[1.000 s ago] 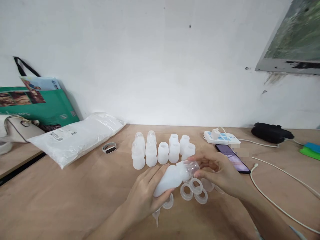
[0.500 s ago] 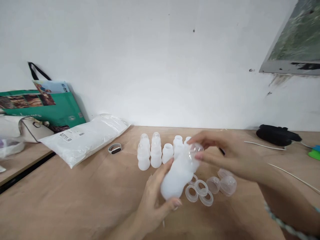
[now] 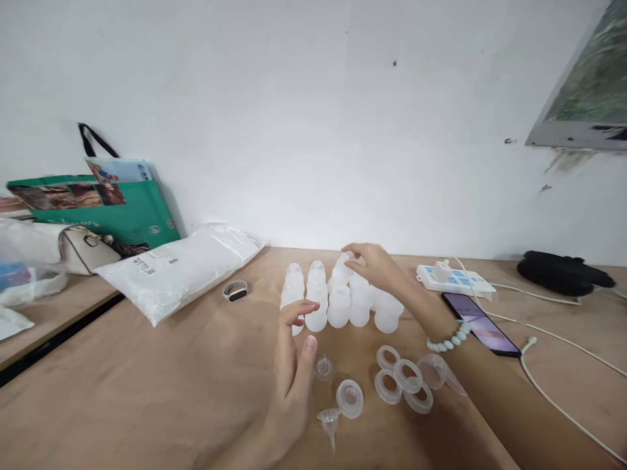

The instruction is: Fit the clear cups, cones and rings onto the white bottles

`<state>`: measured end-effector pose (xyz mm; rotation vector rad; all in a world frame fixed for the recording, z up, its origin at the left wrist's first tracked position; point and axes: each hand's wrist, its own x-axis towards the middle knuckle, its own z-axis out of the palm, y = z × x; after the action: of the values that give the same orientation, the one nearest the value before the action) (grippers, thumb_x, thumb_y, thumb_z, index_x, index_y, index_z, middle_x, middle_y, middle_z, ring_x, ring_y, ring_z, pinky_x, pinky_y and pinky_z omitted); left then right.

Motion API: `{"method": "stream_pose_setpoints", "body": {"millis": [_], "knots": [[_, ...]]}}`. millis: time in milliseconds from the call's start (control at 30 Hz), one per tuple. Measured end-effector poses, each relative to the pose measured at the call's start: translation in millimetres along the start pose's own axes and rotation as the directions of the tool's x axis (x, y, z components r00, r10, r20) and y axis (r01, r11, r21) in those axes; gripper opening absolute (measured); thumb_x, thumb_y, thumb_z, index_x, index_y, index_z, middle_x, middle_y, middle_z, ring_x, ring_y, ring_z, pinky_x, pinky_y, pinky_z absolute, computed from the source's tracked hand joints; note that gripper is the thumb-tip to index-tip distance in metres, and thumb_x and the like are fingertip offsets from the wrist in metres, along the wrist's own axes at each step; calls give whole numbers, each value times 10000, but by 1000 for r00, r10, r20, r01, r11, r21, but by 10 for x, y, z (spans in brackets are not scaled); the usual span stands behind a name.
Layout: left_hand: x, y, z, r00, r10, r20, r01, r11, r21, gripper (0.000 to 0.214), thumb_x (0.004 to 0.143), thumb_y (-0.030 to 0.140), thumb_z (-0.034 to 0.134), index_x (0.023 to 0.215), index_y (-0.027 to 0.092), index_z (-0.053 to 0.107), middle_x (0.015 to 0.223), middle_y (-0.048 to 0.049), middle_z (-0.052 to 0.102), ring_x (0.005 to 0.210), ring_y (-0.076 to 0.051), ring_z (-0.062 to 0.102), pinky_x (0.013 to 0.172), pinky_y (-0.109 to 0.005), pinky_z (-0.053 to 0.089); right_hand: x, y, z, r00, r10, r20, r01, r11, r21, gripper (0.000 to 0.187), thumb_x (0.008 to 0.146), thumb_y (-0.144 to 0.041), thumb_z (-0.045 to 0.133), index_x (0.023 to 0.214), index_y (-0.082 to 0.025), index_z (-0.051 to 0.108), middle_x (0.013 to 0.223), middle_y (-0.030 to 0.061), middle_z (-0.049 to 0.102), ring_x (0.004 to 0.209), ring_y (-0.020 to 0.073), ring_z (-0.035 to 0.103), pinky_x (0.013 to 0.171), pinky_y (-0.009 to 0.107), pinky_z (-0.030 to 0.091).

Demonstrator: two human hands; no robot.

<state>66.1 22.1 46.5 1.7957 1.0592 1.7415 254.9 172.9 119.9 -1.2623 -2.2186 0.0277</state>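
Nearest the camera, loose parts lie on the table (image 3: 147,391): a small funnel-like nipple (image 3: 329,420), a disc-shaped piece (image 3: 349,398), a cluster of clear rings (image 3: 399,382) and a clear dome cap (image 3: 434,369) to their right. The left hand (image 3: 292,365) hovers just above these, palm turned inward, fingers relaxed and apart — it grips nothing. Further back, the right hand (image 3: 377,269), a bead bracelet (image 3: 448,341) on its wrist, reaches over the group of white bottles (image 3: 337,300); its fingertips pinch the capped top of one bottle (image 3: 343,274) in the back row, which stands upright among the others, touching its neighbours. Judgement on the step: the bottle is being set into the row, so it is best lowered straight down into the free slot and kept vertical, with the pinch released only once the base sits flat — the standing ones are packed close and a sideways nudge could topple several. The free left hand could steady the front row. Against the frame half a second earlier: then the left hand held the white bottle tilted in mid-air while the right hand worked on its clear cap; now the left hand has let go and dropped back, and the bottle has travelled to the group under the right hand alone. Behind, a white plastic bag (image 3: 181,267), a wristband (image 3: 236,290), a phone (image 3: 480,323) and a power strip (image 3: 453,277)
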Motion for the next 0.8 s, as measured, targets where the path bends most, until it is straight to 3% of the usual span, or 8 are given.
{"method": "stream_pose_setpoints", "body": {"millis": [133, 400, 633, 800], "knots": [[-26, 20, -8, 1000, 3, 16, -3, 1000, 5, 270, 1048, 376, 337, 1260, 280, 475, 1254, -71, 535, 1239, -246, 465, 1012, -397, 370, -65, -26, 152, 992, -45, 119, 48, 999, -18, 299, 918, -146, 557, 1189, -158, 684, 1168, 118, 736, 1122, 272, 647, 988, 417, 476], [-2, -11, 7, 1000, -13, 26, 12, 1000, 21, 263, 1049, 371, 334, 1246, 279, 481, 1231, -65, 540, 1233, -239, 472, 1017, -386, 370, -38, -36, 131, 976, -66, 209, 78, 995, -54, 378, 982, -182, 475, 1339, -159, 598, 1234, 129, 705, 1214, 293, 585, 1040, 449, 421], [13, -31, -5, 999, -23, 45, 21, 998, 53, 260, 1048, 348, 328, 1245, 275, 482, 1239, -54, 543, 1228, -221, 474, 1015, -362, 365, -34, -49, 184, 977, -69, 199, 84, 994, -66, 389, 962, -159, 518, 1345, -173, 581, 1213, 124, 702, 1194, 297, 577, 1020, 458, 409], [6, -35, -12, 999, -12, 40, 9, 998, 58, 256, 1045, 339, 332, 1248, 279, 476, 1235, -52, 550, 1215, -220, 483, 1014, -361, 370, -158, -138, 5, 994, -61, 89, 67, 996, -62, 422, 973, -179, 496, 1394, -159, 508, 1291, 142, 642, 1236, 303, 523, 1030, 466, 386]]}}
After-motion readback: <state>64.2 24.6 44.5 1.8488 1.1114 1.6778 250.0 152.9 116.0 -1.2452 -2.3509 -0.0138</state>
